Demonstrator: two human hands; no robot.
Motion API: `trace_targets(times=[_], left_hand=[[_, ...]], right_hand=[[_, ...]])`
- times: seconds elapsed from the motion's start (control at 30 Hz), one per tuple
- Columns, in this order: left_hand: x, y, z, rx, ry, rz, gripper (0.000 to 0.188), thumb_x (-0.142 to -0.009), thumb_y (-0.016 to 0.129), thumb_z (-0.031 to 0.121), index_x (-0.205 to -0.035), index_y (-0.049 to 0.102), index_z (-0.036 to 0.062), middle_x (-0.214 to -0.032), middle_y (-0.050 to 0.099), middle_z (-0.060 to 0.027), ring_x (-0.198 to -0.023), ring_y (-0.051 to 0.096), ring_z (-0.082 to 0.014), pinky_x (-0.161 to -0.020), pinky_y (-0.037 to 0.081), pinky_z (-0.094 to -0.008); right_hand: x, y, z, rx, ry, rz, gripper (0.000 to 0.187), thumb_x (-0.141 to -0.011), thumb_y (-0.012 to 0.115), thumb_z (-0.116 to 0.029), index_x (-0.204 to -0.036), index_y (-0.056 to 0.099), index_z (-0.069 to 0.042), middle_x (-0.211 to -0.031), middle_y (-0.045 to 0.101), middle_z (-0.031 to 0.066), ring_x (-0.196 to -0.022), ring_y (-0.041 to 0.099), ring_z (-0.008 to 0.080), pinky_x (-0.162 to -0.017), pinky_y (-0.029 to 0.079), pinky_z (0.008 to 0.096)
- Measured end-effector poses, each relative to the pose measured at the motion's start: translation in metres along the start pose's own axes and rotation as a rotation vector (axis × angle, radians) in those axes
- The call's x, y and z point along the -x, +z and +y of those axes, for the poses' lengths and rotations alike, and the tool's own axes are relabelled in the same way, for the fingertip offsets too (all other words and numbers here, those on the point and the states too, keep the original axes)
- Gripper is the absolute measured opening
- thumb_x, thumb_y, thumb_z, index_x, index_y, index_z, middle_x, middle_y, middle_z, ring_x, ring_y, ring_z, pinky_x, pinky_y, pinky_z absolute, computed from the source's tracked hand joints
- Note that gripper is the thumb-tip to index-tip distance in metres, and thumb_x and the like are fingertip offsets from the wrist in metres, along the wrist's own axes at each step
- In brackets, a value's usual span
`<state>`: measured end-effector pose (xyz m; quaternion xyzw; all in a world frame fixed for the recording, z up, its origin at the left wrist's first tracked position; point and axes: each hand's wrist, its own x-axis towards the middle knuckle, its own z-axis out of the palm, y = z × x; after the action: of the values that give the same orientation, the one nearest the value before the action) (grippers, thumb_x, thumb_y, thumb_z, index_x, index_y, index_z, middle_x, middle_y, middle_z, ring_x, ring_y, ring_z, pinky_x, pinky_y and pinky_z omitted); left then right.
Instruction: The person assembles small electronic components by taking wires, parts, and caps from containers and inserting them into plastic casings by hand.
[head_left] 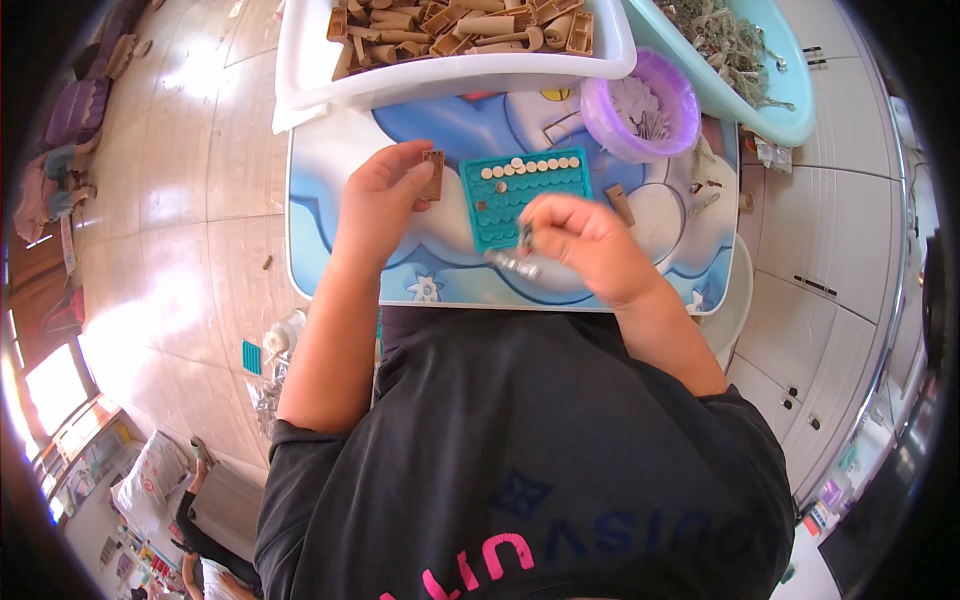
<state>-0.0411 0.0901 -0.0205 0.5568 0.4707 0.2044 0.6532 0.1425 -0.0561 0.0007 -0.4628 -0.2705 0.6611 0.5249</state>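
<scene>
My left hand (382,198) pinches a small brown plastic casing (433,176) upright between thumb and fingers, just left of the teal ridged tray (482,238). A row of white round discs (530,168) lies along the tray's far side, and a few small round pieces (501,187) sit lower in it. Over the tray's near right corner, my right hand (592,245) is closed in a pinch on a small dark part (526,236), blurred by motion. Below its fingertips is a shiny, clear-looking strip (514,265); whether it is attached to that part I cannot tell.
A white tub (460,75) of brown plastic pieces stands at the table's far side. Right of it are a purple basket (605,135) holding pale scraps and a light-teal basin (800,110) of tangled clear parts. Another brown piece (620,205) lies beyond my right hand.
</scene>
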Motion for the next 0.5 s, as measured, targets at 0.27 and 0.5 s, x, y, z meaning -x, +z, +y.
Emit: trace_targets(times=[0.27,0.5], left_hand=[[0.022,0.015,0.069,-0.700,0.611,0.131,0.020,-0.082,0.062,0.017,-0.100,0.063,0.0082,-0.090,0.064,-0.0104,-0.076,0.061,-0.0279,-0.066,0.048,-0.0353],[-0.063,0.047,0.126,-0.638,1.327,0.025,0.023,-0.083,0.057,0.009,-0.104,0.060,0.0019,-0.100,0.060,-0.0130,-0.087,0.058,-0.0232,-0.071,0.046,-0.0307]], right_hand=[[-0.003,-0.002,0.024,0.006,0.088,-0.033,0.006,-0.090,0.055,-0.009,-0.088,0.054,-0.004,-0.102,0.055,0.0039,-0.096,0.050,0.0093,-0.087,0.038,0.0238],[-0.010,-0.006,0.033,-0.012,0.024,-0.021,0.012,-0.090,0.057,-0.012,-0.098,0.055,-0.003,-0.087,0.055,-0.0041,-0.079,0.048,0.0025,-0.071,0.042,0.0189]])
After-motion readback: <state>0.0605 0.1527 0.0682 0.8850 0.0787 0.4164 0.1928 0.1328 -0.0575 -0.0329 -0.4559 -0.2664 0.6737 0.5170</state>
